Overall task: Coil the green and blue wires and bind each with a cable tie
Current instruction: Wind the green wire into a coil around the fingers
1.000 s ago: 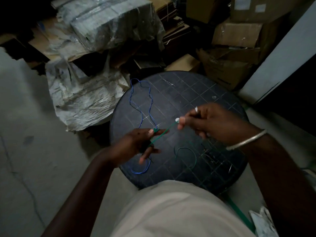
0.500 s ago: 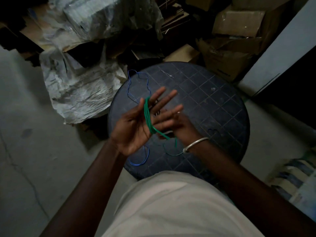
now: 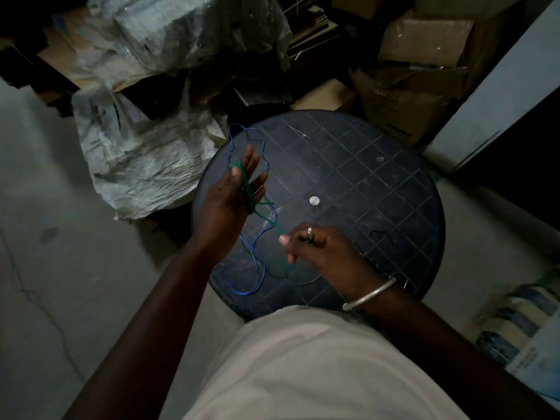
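1. The concrete floor [image 3: 45, 268] fills the left side. Crumpled plastic sheeting [image 3: 145, 159] and stacked cardboard boxes [image 3: 424, 40] are heaped at the far side.
2. A round dark bench [image 3: 363, 183] with a grid pattern on top stands in front of the person, whose pale shirt [image 3: 303, 365] fills the lower middle.
3. The left hand [image 3: 225, 204] is raised over the left part of the bench with its palm turned up. Its fingers [image 3: 253, 159] are straight and slightly spread, and the thumb lies beside the coil they carry.
4. The right hand [image 3: 315, 250] hovers over the near part of the bench, its thumb and forefinger pinched on the free run of the same wire.
5. The blue wire [image 3: 257, 268] lies loose on the left part of the bench. It winds from the far edge under the left hand to a loop at the near edge.
6. The green wire [image 3: 247, 189] is wound in several turns around the left fingers. From there it runs taut and slanting down to the right hand's pinch.
7. A silver bracelet [image 3: 369, 294] circles the right wrist.
8. A small white disc [image 3: 314, 200] sits at the centre of the bench.
9. A ring [image 3: 309, 231] shows on one right finger.
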The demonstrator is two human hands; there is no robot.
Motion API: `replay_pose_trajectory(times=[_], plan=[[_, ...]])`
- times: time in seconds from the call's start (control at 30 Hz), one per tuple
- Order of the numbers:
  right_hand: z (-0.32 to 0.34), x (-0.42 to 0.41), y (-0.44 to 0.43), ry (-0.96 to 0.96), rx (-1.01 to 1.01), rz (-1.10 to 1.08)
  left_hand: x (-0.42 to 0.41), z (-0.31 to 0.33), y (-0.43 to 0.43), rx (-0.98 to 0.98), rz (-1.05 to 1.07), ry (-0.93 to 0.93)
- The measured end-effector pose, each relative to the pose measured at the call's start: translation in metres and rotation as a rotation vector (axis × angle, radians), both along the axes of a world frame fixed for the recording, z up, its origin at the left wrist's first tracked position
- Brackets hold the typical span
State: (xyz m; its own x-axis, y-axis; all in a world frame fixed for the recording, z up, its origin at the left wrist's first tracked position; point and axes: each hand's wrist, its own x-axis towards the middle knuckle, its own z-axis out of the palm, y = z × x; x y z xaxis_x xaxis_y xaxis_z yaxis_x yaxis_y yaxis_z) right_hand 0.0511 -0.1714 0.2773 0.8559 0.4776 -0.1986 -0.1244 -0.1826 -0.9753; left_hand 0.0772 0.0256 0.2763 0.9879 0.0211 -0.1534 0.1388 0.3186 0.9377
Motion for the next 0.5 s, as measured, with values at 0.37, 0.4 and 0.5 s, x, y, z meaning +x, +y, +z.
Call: replay_pose_trajectory(times=[0.37, 0.4, 0.5], plan=[[0.039, 0.037, -0.047, 0.243, -0.169, 0.099, -0.016, -0.001, 0.004, 0.704, -0.337, 0.117], [0.042, 0.046, -0.052, 0.272, -0.059, 0.043, -0.018, 0.001, 0.006, 0.61, -0.39, 0.144], [0.041, 0.067, -0.057, 0.339, 0.224, -0.114, -0.027, 0.015, 0.008, 0.242, -0.57, 0.188]])
